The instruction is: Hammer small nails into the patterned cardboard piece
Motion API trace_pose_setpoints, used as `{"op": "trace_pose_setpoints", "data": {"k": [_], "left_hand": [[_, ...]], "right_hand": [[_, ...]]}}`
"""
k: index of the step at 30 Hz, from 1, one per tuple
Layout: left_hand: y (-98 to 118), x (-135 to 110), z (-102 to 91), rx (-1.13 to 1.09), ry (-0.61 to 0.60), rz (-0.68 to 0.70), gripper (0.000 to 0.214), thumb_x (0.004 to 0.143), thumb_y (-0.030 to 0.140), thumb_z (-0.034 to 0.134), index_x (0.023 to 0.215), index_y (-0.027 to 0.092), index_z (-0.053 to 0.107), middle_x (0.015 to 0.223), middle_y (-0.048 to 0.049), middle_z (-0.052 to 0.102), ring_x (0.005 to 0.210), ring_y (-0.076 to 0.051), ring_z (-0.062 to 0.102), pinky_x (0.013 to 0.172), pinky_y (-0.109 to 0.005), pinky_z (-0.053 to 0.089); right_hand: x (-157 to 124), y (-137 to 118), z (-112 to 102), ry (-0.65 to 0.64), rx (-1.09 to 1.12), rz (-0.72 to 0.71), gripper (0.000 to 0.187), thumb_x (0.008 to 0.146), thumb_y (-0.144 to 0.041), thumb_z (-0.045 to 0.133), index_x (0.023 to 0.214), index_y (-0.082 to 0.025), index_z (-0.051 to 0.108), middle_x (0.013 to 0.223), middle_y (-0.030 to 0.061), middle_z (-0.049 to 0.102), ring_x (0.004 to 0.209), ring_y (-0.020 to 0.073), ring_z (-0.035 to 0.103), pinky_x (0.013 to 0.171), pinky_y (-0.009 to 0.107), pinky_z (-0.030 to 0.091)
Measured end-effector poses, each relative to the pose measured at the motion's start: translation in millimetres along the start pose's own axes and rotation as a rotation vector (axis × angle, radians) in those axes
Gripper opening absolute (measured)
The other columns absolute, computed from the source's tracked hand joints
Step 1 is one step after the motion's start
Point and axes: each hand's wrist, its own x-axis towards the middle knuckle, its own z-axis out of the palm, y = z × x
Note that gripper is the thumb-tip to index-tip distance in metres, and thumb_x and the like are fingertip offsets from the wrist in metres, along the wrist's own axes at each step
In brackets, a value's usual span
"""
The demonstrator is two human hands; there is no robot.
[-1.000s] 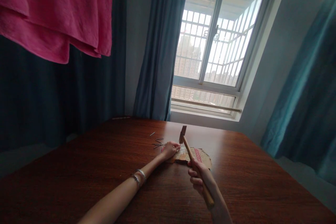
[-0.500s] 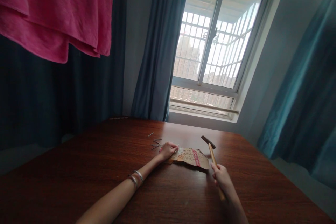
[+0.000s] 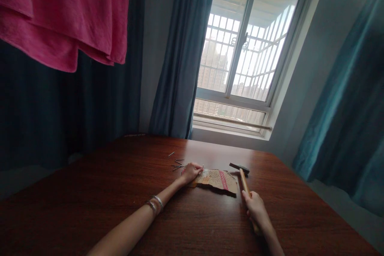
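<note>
Head view: torn brown cardboard (image 3: 215,178), or what looks like it, lies on the surface (image 3: 168,224), 5 o'clock from frame centre. Left hand (image 3: 192,173) at its 9 o'clock end, fingers pinched closed on a thin upright nail (image 3: 203,166), palm side hidden. Right hand (image 3: 255,206) at the cardboard's 4 o'clock, fist wrapped around the hammer (image 3: 244,183), head toward 11 o'clock; can't tell if the head touches down. Loose nails (image 3: 179,163) sit at the cardboard's 10 o'clock.

Handling, judged: hammer top-heavy, rigid, tough; take it mid-to-low on the handle. Nail light, stiff, narrow, easy to lose; pinch the shank near the top. Cardboard light, bendy, tears at edges; press flat near one end.

Materials: hammer handle pale smooth wood, head dark, metal-looking, blocky bar. Cardboard matte, dark-speckled, pink band toward 3 o'clock, ragged wavy near edge, toothed far corner. Nails grey, straight, slim. Surface glossy red-brown woodgrain, window (image 3: 240,48) glare at 12 o'clock.
</note>
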Motion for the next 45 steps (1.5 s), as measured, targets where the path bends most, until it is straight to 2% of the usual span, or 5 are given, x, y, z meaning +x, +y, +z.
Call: {"op": "trace_pose_setpoints", "data": {"k": [14,22,35,40,45], "left_hand": [[-8,4,4.8,-0.041,0.002,0.003,0.038,0.075,0.043,0.048,0.076,0.013,0.071,0.064,-0.0047,0.065,0.064,-0.016,0.053,0.053,-0.021,0.028],[-27,12,16.1,0.024,0.024,0.056,0.037,0.076,0.038,0.046,0.057,0.013,0.064,0.052,-0.0020,0.056,0.052,-0.011,0.042,0.050,-0.022,0.020],[-30,12,17.5,0.099,0.011,0.064,0.033,0.077,0.035,0.046,0.065,0.014,0.069,0.060,-0.0031,0.062,0.057,-0.013,0.047,0.053,-0.022,0.023],[-33,11,18.0,0.083,0.004,0.068,0.032,0.074,0.038,0.051,0.086,0.017,0.071,0.080,-0.0061,0.069,0.067,-0.015,0.055,0.057,-0.021,0.030],[-34,11,18.1,0.120,-0.001,0.078,0.031,0.069,0.041,0.056,0.083,0.017,0.072,0.071,-0.0044,0.066,0.063,-0.014,0.053,0.055,-0.021,0.029]], "right_hand": [[1,-1,-4,-0.055,-0.149,-0.017,0.037,0.083,-0.044,0.034,0.082,-0.012,0.052,0.074,0.0139,0.064,0.042,0.0173,0.059,0.037,0.025,0.041],[-15,-18,-16,0.020,-0.548,-0.147,0.037,0.085,-0.037,0.029,0.085,-0.013,0.058,0.087,0.0185,0.066,0.084,0.0316,0.064,0.069,0.039,0.047],[-19,-28,-29,0.009,-0.811,-0.267,0.041,0.084,-0.043,0.035,0.089,-0.013,0.062,0.086,0.0175,0.065,0.082,0.0315,0.063,0.068,0.042,0.046],[-28,-47,-21,0.270,-0.824,-0.307,0.042,0.084,-0.041,0.037,0.104,-0.010,0.057,0.098,0.0233,0.057,0.089,0.0331,0.056,0.064,0.039,0.044],[-37,-79,3,0.339,-0.699,-0.578,0.032,0.082,-0.024,0.040,0.107,-0.012,0.054,0.105,0.0193,0.054,0.099,0.0285,0.048,0.080,0.036,0.038]]}}
